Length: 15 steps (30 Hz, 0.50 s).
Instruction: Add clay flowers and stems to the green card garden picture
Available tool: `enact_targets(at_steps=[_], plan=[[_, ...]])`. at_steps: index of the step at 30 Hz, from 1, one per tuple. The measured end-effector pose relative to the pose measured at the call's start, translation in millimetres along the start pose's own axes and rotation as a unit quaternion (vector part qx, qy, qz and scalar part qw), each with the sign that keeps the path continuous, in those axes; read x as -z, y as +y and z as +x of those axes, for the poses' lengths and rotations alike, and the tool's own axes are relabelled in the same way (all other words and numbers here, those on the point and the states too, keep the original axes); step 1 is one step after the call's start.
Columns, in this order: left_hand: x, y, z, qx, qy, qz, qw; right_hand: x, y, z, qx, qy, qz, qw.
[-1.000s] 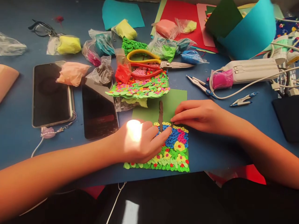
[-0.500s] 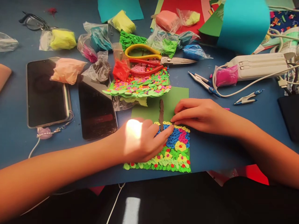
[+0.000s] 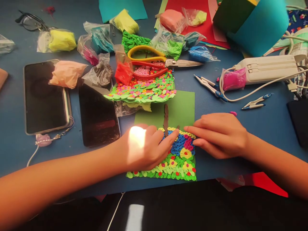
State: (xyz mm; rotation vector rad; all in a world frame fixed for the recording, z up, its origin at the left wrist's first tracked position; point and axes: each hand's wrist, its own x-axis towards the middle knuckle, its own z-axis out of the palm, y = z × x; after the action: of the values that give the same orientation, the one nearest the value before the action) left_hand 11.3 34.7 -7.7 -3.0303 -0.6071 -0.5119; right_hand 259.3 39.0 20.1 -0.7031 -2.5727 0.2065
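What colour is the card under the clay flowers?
The card is green, seen in the head view.

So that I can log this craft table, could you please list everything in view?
clay picture: 1, multicoloured, front centre
clay sheet: 1, green, dotted, behind it
scissors: 1, yellow and red, centre
clay bags: about a dozen, mixed, back
phones: 2, black, left
glasses: 1, dark, back left
metal tools: 2, blue-tipped, right
charger box: 1, white, right
paper sheets: several, teal, red, green, back
table: 1, blue, underneath
left hand: 1, on the picture
right hand: 1, at its right edge
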Motion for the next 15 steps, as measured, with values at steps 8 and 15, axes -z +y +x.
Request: enact_targets(at_steps=[8, 15], plan=[[2.7, -6, 0, -0.051, -0.006, -0.001, 0.999, -15, 0, -6, 0.06, -0.019, -0.041, 0.997], [4.8, -9, 2, -0.06, -0.019, -0.021, 0.998, -17, 1, -5, 0.038, -0.032, -0.044, 0.998]])
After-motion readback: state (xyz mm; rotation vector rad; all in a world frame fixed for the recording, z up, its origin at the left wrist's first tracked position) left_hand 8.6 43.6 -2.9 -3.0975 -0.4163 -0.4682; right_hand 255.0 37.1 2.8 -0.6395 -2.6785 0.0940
